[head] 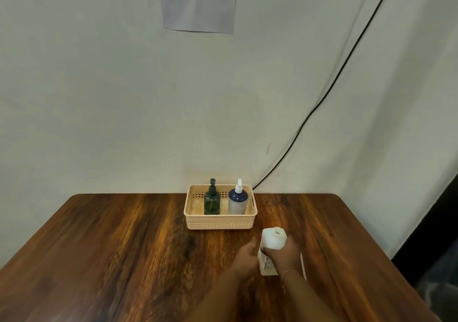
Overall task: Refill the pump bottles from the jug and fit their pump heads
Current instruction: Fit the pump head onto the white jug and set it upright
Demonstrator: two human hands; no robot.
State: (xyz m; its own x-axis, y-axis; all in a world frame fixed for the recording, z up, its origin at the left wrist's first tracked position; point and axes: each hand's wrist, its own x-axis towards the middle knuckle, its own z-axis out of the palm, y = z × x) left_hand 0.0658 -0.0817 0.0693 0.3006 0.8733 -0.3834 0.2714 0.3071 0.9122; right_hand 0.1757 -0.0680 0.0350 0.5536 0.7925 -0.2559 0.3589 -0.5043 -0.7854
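Observation:
A white jug (pixel 272 240) stands upright on the wooden table (pixel 124 247), right of centre, with its round mouth showing on top. My right hand (pixel 285 254) is wrapped around the jug's body. My left hand (pixel 245 254) rests just left of the jug, fingers toward its base; whether it touches the jug is unclear. Behind them a beige basket (pixel 220 222) holds a dark green pump bottle (pixel 212 201) and a blue-and-white pump bottle (pixel 238 201). Both bottles stand upright with pump heads on top.
The basket sits at the table's far edge against a pale wall. A black cable (pixel 322 101) runs down the wall to behind the basket. A printed sheet (pixel 198 1) hangs on the wall above. The table's right edge (pixel 386 259) drops off beside the jug.

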